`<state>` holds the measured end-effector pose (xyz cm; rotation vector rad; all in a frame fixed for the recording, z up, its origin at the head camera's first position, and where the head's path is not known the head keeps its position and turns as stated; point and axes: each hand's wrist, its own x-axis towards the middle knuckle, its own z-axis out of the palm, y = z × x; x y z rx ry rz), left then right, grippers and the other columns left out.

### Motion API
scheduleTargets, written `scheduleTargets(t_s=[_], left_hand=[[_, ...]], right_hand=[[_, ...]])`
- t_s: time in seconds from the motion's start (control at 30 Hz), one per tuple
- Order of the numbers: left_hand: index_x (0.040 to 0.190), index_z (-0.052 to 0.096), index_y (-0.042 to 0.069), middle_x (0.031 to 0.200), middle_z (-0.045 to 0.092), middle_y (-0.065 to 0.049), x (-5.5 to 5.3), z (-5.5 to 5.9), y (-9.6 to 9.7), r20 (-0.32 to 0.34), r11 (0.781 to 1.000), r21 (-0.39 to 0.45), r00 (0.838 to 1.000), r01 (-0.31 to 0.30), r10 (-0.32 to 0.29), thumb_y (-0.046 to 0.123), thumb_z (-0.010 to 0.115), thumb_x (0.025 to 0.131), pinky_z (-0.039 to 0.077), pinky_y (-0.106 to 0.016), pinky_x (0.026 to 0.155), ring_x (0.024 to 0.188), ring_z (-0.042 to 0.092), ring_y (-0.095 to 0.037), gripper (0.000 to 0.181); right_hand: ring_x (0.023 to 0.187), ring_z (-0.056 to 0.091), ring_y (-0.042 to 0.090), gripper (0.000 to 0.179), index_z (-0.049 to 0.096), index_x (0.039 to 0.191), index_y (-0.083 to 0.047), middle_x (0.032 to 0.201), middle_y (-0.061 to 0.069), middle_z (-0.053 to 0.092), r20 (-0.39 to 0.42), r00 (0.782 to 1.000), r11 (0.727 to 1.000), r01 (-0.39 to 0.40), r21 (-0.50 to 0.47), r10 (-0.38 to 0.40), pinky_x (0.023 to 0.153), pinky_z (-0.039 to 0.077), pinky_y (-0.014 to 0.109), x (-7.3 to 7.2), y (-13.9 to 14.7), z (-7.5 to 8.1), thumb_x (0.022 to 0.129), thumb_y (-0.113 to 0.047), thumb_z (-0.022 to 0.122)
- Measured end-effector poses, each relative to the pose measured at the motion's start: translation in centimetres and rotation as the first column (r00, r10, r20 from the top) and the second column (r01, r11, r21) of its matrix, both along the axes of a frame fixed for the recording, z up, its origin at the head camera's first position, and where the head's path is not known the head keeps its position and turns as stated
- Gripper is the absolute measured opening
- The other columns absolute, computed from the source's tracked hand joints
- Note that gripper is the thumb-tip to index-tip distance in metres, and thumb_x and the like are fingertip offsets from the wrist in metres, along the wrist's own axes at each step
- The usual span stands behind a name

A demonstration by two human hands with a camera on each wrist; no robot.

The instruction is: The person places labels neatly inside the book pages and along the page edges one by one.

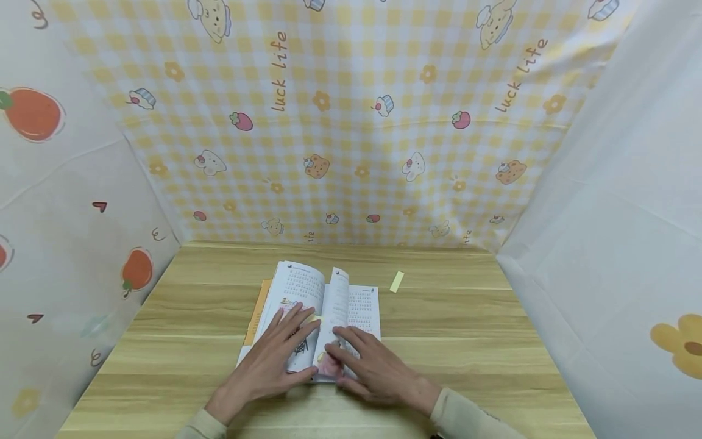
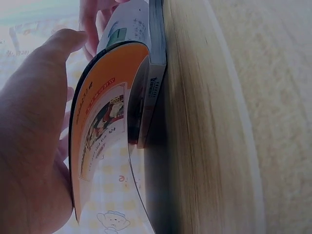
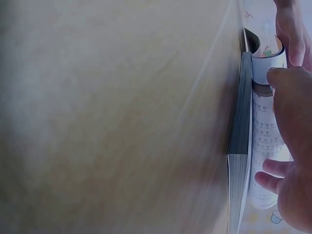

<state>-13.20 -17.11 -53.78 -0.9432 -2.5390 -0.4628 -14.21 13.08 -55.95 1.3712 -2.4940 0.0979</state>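
Observation:
An open book (image 1: 362, 305) lies on the table, with printed text and coloured pictures on its pages. Spread across its left page is my left hand (image 1: 276, 347), the fingers straight on the paper. Close to the left fingertips, a small yellow strip (image 1: 314, 318) shows on the page. My right hand (image 1: 378, 366) rests over the lower right page, its fingertips at a curled, partly raised leaf (image 1: 338, 299). The left wrist view shows the orange cover (image 2: 109, 63) bowed up beside the left palm. In the right wrist view, the thick page block (image 3: 239, 122) lies on the table.
A pale yellow paper strip (image 1: 397, 281) lies on the wooden table (image 1: 450, 317), right of the book. A checked fabric backdrop (image 1: 351, 140) hangs behind the table. White fabric walls (image 1: 614, 213) stand at both sides.

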Motion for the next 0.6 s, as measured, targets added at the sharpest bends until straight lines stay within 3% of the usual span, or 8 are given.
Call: scheduleTargets(t_s=[0.13,0.4,0.6], left_hand=[[0.164,0.059,0.019,0.176,0.054,-0.010,0.01,-0.11,-0.04,-0.008,0.999,-0.032,1.000,-0.021,0.020,0.061,0.090,0.087,0.017,-0.050,0.147,0.167,0.046,-0.038,0.093],[0.161,0.062,0.017,0.176,0.054,-0.008,0.13,-0.24,-0.14,-0.013,0.998,-0.063,1.000,-0.029,0.028,0.065,0.084,0.093,0.009,-0.047,0.148,0.169,0.043,-0.036,0.086],[0.157,0.067,0.015,0.173,0.057,-0.007,0.22,-0.16,-0.22,-0.015,0.996,-0.075,0.999,-0.040,0.039,0.063,0.080,0.097,0.014,-0.051,0.147,0.169,0.044,-0.035,0.078]], right_hand=[[0.160,0.052,0.030,0.067,0.049,0.170,-0.023,0.178,0.011,0.045,0.004,1.000,1.000,-0.009,0.006,0.009,0.132,0.049,0.046,0.01,-0.36,0.12,0.114,-0.057,0.059],[0.162,0.049,0.029,0.069,0.046,0.172,-0.021,0.179,0.012,0.043,0.004,0.999,0.999,-0.046,0.002,0.046,0.130,0.050,0.045,-0.03,-0.84,0.04,0.114,-0.056,0.059],[0.161,0.051,0.026,0.067,0.045,0.173,-0.022,0.178,0.012,0.043,0.022,0.998,0.998,-0.062,-0.007,0.062,0.128,0.052,0.043,-0.04,-1.04,0.04,0.116,-0.055,0.056]])
